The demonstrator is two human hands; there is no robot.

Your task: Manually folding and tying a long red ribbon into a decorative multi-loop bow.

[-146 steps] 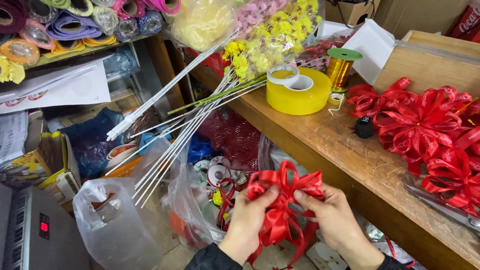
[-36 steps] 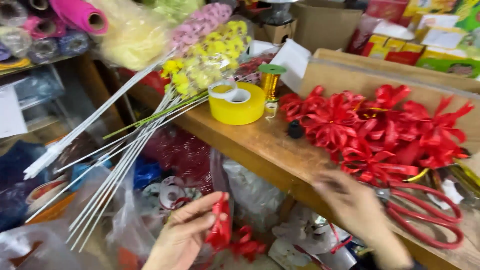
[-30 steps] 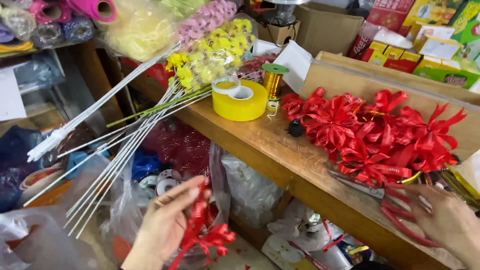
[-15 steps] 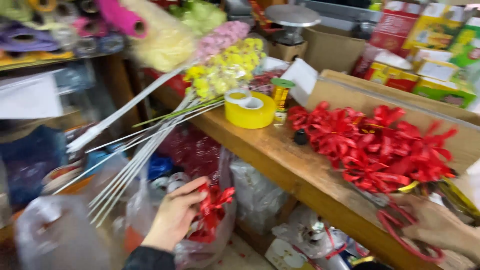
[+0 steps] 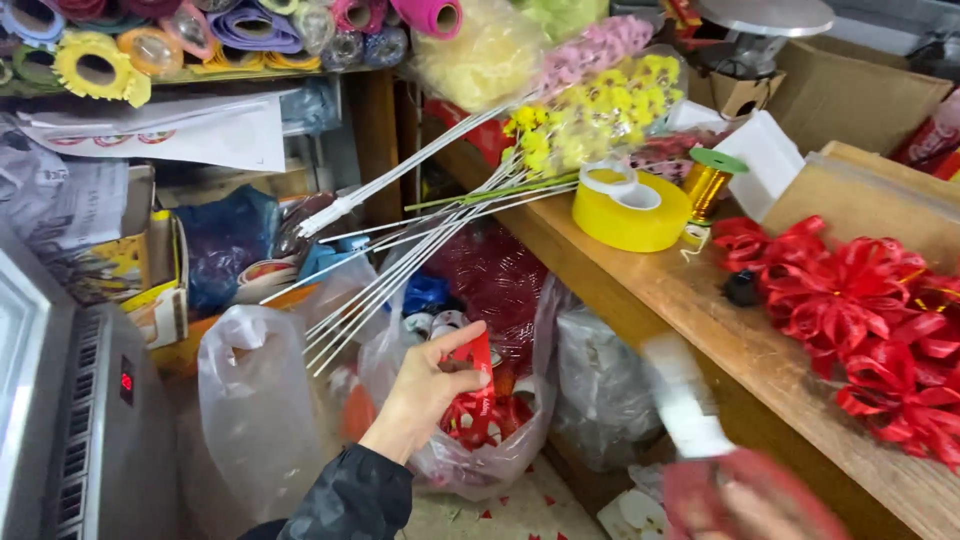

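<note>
My left hand reaches down and pinches a piece of red ribbon at the mouth of a clear plastic bag holding red ribbon bows. At the bottom right, my right hand is blurred. It grips red-handled scissors with the pale blades pointing up, in front of the wooden table's edge. A pile of finished red ribbon bows lies on the table to the right.
A yellow tape roll and a gold thread spool stand on the table. Long white flower stems jut out over the bags. A second plastic bag and a grey appliance are at left.
My right hand reached to the table, took the red-handled scissors and brought them down toward me. My left hand lowered the red ribbon into the plastic bag.
</note>
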